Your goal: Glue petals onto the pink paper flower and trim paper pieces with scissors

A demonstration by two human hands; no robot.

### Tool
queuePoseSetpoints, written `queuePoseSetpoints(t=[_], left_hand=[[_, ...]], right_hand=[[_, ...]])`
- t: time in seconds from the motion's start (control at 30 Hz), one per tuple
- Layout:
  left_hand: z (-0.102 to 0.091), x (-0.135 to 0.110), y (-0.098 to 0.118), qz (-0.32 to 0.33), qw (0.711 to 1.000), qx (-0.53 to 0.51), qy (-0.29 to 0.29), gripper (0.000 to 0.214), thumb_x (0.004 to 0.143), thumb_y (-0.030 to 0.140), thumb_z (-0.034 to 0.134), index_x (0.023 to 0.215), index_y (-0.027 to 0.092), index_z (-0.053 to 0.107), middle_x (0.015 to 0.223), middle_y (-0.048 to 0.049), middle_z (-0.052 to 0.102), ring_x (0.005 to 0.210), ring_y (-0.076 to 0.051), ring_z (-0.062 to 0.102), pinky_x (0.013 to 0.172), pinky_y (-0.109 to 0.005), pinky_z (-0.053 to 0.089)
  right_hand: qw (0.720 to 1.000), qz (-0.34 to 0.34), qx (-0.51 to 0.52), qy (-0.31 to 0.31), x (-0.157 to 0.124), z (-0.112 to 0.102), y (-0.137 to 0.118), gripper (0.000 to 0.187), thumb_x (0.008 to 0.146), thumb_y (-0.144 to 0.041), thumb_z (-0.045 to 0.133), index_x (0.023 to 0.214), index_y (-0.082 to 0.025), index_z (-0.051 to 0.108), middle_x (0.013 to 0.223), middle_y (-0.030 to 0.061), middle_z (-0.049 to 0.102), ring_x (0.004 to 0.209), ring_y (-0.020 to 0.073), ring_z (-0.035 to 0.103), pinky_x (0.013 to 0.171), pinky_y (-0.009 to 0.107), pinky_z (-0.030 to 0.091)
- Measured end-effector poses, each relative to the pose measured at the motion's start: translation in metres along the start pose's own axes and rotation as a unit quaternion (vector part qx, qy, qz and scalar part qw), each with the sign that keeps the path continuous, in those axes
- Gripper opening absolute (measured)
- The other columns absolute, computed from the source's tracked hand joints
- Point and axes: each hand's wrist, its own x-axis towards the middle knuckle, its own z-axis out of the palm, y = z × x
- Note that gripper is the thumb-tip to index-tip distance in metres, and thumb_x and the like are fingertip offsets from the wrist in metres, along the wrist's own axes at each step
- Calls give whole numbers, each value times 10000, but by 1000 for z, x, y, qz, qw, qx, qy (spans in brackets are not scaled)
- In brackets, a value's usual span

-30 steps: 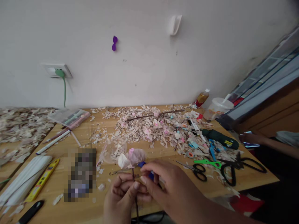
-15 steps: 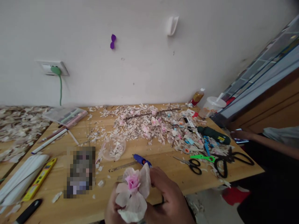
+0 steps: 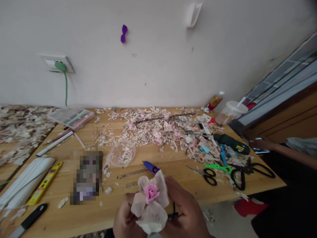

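A handmade flower (image 3: 151,193) faces the camera at the bottom middle, with a folded pink centre and thin, whitish outer petals. My left hand (image 3: 125,216) is closed at its left side, and the petals cover its fingertips. From the right, my right hand (image 3: 184,210) closes around the flower's base, its index finger bent behind the petals. What the fingers press on beneath the blossom is hidden. Just beyond the flower, a blue glue gun (image 3: 150,167) lies on the wooden table (image 3: 99,216), its rear part covered by the petals.
Loose dried petals (image 3: 148,132) and a twig with pink blossoms (image 3: 170,116) spread along the back. Small scissors (image 3: 206,174), green scissors (image 3: 219,168) and black-handled shears (image 3: 239,178) lie right. A knife (image 3: 32,219) is front left. Another person's hand (image 3: 259,144) holds a phone at right.
The view has shifted, so the table and tools sit slightly farther right. My hands and the flower appear a little farther right too, still held together; the grip looks much the same.
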Motion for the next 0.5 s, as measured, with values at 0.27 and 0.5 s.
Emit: queuePoseSetpoints(t=[0.27, 0.5], left_hand=[[6, -3, -3, 45, 999, 13, 13, 241, 628, 428, 785, 586, 253, 626, 515, 18, 638, 454, -160, 584, 442, -227, 456], [8, -5, -3, 22, 1000, 2, 13, 198, 651, 399, 782, 621, 262, 641, 527, 33, 646, 444, -150, 586, 439, -220, 465]], right_hand=[[1000, -7, -14, 23, -2, 2, 3, 256, 741, -170, 657, 985, -244, 633, 885, -10, 688, 805, 138, 669, 733, 188, 528], [1000, 4, 1, 3, -1, 0, 6, 274, 762, -155, 617, 1024, -231, 636, 951, 15, 690, 816, 138, 654, 700, 189, 522]])
